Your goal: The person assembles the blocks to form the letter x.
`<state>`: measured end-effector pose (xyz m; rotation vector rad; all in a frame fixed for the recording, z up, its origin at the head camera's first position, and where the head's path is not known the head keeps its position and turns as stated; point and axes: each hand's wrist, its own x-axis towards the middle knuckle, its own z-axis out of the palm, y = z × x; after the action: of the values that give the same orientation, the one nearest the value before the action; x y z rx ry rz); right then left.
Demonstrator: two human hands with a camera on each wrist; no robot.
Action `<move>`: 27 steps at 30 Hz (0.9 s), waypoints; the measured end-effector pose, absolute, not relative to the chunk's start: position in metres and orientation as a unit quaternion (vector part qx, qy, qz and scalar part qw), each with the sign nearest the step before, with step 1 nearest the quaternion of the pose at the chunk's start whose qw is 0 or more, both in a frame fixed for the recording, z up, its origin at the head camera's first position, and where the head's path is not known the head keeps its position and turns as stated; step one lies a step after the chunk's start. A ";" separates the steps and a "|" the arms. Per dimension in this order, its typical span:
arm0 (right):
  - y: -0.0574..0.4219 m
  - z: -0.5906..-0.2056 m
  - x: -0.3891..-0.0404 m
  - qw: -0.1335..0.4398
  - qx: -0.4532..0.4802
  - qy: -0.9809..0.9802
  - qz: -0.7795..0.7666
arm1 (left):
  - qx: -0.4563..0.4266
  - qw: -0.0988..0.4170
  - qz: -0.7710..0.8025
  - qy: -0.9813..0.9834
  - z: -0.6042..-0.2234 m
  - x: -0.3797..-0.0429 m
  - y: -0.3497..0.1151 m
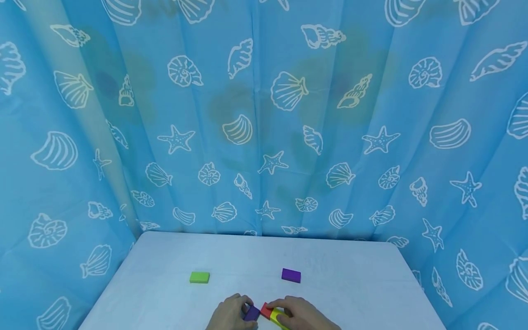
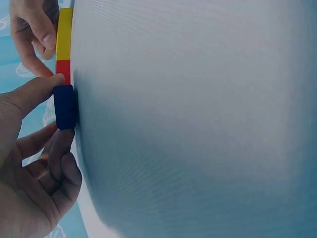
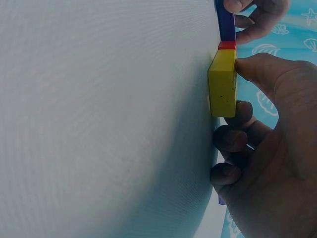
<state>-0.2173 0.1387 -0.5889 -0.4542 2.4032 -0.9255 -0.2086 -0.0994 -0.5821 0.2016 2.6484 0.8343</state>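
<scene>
Near the table's front edge, my left hand (image 1: 231, 314) pinches a dark blue block (image 1: 251, 313) between thumb and fingers, as the left wrist view shows. A red block (image 1: 266, 310) lies in contact with the yellow block (image 1: 279, 317), in line with it. My right hand (image 1: 303, 314) grips the yellow block, its thumb on one side and fingers on the other, with one finger reaching to the red block. In the left wrist view the blue block (image 2: 65, 107) is right at the red block's end (image 2: 63, 68); whether they touch I cannot tell.
On the white table (image 1: 350, 284) lie a green block (image 1: 200, 277) toward the left and a purple block (image 1: 291, 275) beyond the hands. Behind and at both sides hangs a blue curtain (image 1: 264, 119) printed with white shells and starfish.
</scene>
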 end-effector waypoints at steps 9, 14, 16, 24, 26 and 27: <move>0.138 -0.588 -0.219 0.256 -0.167 0.889 -0.342 | 0.073 0.192 0.307 0.929 -0.581 -0.207 -0.098; 0.139 -0.588 -0.218 0.252 -0.167 0.889 -0.343 | 0.070 0.192 0.311 0.928 -0.581 -0.205 -0.095; 0.139 -0.588 -0.217 0.252 -0.166 0.889 -0.344 | 0.066 0.193 0.313 0.928 -0.582 -0.205 -0.094; 0.139 -0.587 -0.214 0.249 -0.169 0.889 -0.346 | 0.064 0.194 0.301 0.931 -0.582 -0.203 -0.090; 0.139 -0.587 -0.214 0.249 -0.167 0.889 -0.346 | 0.065 0.193 0.299 0.932 -0.582 -0.203 -0.089; 0.139 -0.588 -0.214 0.249 -0.166 0.889 -0.346 | 0.064 0.193 0.298 0.933 -0.582 -0.203 -0.089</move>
<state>-0.2141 0.1387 -0.5876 -0.4531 2.4221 -0.9420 -0.2026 -0.0888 -0.5817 0.1807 2.6163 0.8359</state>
